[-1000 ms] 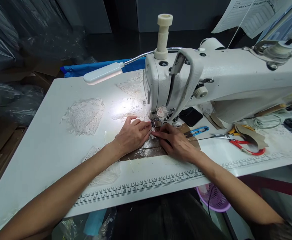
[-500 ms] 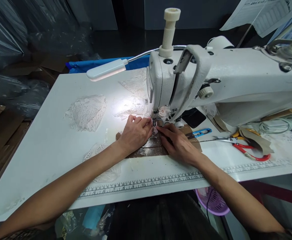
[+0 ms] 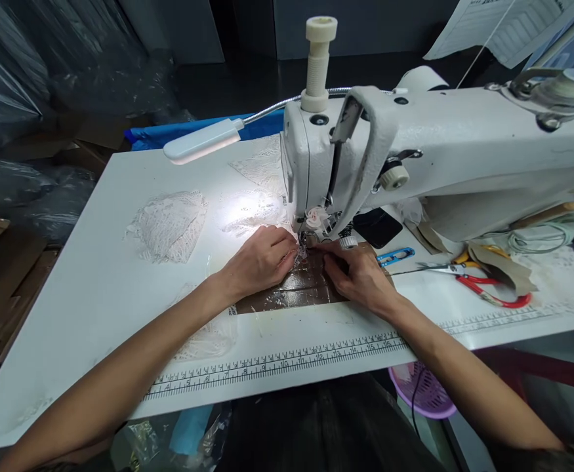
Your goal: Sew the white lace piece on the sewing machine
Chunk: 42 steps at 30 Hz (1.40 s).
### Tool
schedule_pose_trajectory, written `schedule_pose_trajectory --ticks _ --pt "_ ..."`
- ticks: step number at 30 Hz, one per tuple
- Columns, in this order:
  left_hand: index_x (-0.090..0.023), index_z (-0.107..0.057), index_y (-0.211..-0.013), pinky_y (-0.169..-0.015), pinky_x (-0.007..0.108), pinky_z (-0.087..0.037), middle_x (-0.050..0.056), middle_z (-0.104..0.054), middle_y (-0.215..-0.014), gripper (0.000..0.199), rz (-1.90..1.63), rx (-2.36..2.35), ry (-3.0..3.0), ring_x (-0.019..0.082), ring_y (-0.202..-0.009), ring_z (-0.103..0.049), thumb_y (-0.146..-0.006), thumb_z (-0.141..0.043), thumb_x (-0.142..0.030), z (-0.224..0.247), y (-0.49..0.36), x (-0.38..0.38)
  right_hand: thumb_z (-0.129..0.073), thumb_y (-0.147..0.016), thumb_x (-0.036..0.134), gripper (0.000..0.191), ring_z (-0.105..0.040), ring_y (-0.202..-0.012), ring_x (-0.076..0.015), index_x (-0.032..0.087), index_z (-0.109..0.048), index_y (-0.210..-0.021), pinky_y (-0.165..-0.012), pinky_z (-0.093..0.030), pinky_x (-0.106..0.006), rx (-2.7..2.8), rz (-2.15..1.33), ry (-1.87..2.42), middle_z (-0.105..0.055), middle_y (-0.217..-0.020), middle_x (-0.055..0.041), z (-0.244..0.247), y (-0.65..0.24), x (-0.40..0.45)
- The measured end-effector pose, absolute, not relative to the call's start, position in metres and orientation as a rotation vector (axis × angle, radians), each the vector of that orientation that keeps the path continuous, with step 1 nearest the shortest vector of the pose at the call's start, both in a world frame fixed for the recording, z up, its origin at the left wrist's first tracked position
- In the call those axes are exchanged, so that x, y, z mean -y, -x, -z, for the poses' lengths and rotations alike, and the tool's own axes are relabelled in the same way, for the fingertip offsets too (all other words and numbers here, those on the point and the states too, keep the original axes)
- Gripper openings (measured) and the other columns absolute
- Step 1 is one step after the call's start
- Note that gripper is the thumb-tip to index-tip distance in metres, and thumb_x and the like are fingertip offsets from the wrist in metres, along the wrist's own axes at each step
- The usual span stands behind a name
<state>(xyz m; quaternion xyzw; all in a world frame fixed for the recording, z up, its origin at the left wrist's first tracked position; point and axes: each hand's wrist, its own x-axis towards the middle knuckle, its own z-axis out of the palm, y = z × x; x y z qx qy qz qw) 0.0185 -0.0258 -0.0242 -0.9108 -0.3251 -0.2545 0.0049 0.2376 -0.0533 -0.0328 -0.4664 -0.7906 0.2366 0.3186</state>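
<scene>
Both hands are at the needle end of a white sewing machine (image 3: 346, 157). My left hand (image 3: 264, 259) lies just left of the presser foot (image 3: 309, 238), its fingers closed on the edge of a small lace piece (image 3: 300, 254). On the other side, my right hand (image 3: 355, 272) reaches in with its index finger by the foot; its fingers are bent, and whether they grip the lace is hidden. Brown tape (image 3: 296, 288) covers the machine bed beneath both hands. A pale fabric rosette (image 3: 317, 217) is fixed above the foot.
White lace pieces lie left of the machine (image 3: 168, 226), behind it (image 3: 260, 164) and under my left forearm (image 3: 210, 337). To the right are blue thread snips (image 3: 395, 256), red-handled scissors (image 3: 493, 292) and a black phone (image 3: 378, 227). A lamp (image 3: 203, 141) hangs over the table; a printed ruler (image 3: 277, 364) edges it.
The camera view has shifted slightly. My right index finger has drawn a little closer to the presser foot, and my left fingers stay at the lace.
</scene>
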Motion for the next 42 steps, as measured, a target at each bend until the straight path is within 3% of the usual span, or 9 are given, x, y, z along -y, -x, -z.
schedule_pose_trajectory --ticks 5,11,23,30,36,39,42 --pt "-0.015 -0.067 -0.092 -0.076 0.034 -0.050 0.006 -0.069 -0.093 0.016 0.762 1.072 2.970 0.017 -0.085 -0.063 -0.092 -0.052 -0.020 0.027 -0.018 0.024 -0.049 -0.089 0.016 0.016 -0.062 -0.089 -0.0199 0.017 -0.065 -0.086 -0.079 -0.049 -0.034 2.098 -0.642 1.229 -0.067 -0.095 -0.0091 0.034 -0.239 0.053" --pt "-0.017 -0.068 -0.087 -0.070 0.031 -0.049 0.003 -0.070 -0.086 0.016 0.845 1.227 2.903 0.014 -0.075 -0.063 -0.090 -0.053 -0.022 0.029 -0.021 0.027 -0.050 -0.090 0.018 0.017 -0.062 -0.087 -0.0190 0.017 -0.065 -0.082 -0.078 -0.049 -0.033 2.094 -0.579 1.231 -0.067 -0.093 -0.0082 0.036 -0.239 0.055" --pt "-0.017 -0.067 -0.087 -0.066 0.031 -0.046 0.002 -0.070 -0.089 0.012 0.848 1.065 2.791 0.014 -0.076 -0.063 -0.091 -0.055 -0.020 0.033 -0.022 0.026 -0.050 -0.089 0.016 0.020 -0.061 -0.083 -0.0181 0.017 -0.069 -0.097 -0.076 -0.049 -0.032 2.099 -0.590 1.226 -0.066 -0.090 -0.0065 0.037 -0.239 0.056" --pt "-0.016 -0.065 -0.079 -0.068 0.033 -0.041 0.003 -0.070 -0.085 0.018 0.654 0.911 2.681 0.015 -0.072 -0.060 -0.092 -0.052 -0.015 0.032 -0.024 0.027 -0.043 -0.093 0.020 0.037 -0.058 -0.081 -0.0212 0.020 -0.063 -0.124 -0.074 -0.051 -0.039 2.248 -0.521 1.260 -0.058 -0.100 -0.0119 0.044 -0.234 0.058" --pt "-0.017 -0.065 -0.084 -0.076 0.035 -0.043 0.003 -0.071 -0.091 0.016 0.629 0.856 2.702 0.014 -0.073 -0.061 -0.092 -0.051 -0.016 0.030 -0.020 0.026 -0.042 -0.093 0.021 0.038 -0.058 -0.087 -0.0217 0.023 -0.064 -0.123 -0.076 -0.052 -0.039 2.262 -0.535 1.204 -0.054 -0.101 -0.0120 0.047 -0.235 0.056" --pt "-0.018 -0.066 -0.088 -0.082 0.037 -0.044 0.003 -0.071 -0.096 0.015 0.627 0.818 2.765 0.014 -0.076 -0.062 -0.092 -0.051 -0.019 0.029 -0.016 0.026 -0.044 -0.092 0.020 0.035 -0.060 -0.077 -0.0175 0.022 -0.066 -0.119 -0.071 -0.052 -0.033 2.214 -0.665 1.207 -0.059 -0.093 -0.0086 0.041 -0.241 0.052" --pt "-0.020 -0.066 -0.087 -0.087 0.039 -0.045 0.002 -0.071 -0.096 0.016 0.632 0.793 2.809 0.014 -0.077 -0.063 -0.091 -0.051 -0.019 0.030 -0.014 0.025 -0.047 -0.089 0.018 0.034 -0.063 -0.078 -0.0174 0.021 -0.068 -0.115 -0.073 -0.052 -0.031 2.150 -0.754 1.259 -0.067 -0.089 -0.0053 0.031 -0.246 0.042"
